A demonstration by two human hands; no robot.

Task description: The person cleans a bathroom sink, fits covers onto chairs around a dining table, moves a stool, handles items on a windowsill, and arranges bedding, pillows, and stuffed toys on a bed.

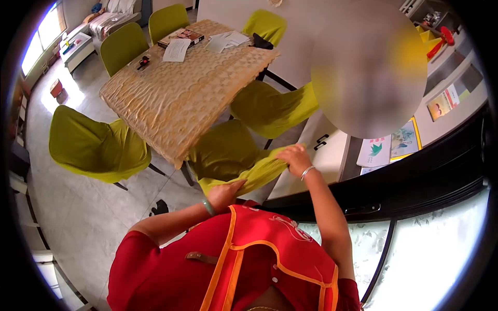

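Directly in front of me stands a chair [220, 147] dressed in a yellow-green stretch cover [262, 175]. My left hand [224, 194], with a green bangle at the wrist, is closed on the cover at the left end of the backrest's top. At the right end, my right hand [295, 158], wearing a silver bracelet, grips the same cover. Between the two hands the fabric is bunched into folds. What lies under my fingers is hidden.
A table [171, 98] with a lace cloth under clear plastic holds papers [176, 50], a flat box [193, 36] and a black item [262, 41]. Other green-covered chairs [98, 145] surround it. A cabinet [311, 155] stands at right. A blurred circle hides the upper right.
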